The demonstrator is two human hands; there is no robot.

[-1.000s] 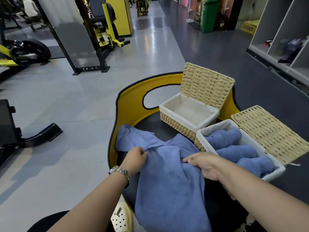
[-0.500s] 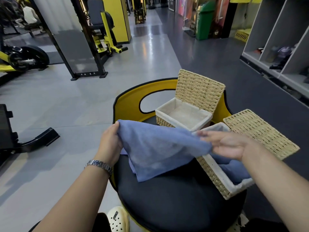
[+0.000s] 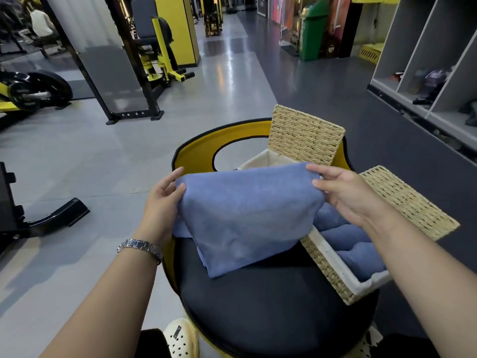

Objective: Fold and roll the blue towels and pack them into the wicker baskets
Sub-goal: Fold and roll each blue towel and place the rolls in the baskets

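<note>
gym floor behind, black padded surface (image 3: 271,311) in front: left hand (image 3: 161,202) and right hand (image 3: 347,193) fingers pinch blue towel (image 3: 245,215) top corners, held spread above surface, left of the near wicker basket (image 3: 333,267) with rolled towels (image 3: 348,241).

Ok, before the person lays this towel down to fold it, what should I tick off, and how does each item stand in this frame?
1. Left hand pinches the towel's left top corner: ok.
2. Right hand pinches the right top corner: ok.
3. Towel spread without bunching between the hands: ok, though its lower edge hangs doubled.
4. Bare black seat cushion below to lay it on: ok.
5. Near basket has room: not ok, rolled towels fill the visible part.
6. Far basket open and free: lid up, ok; inside hidden behind the towel, cannot tell.
</note>
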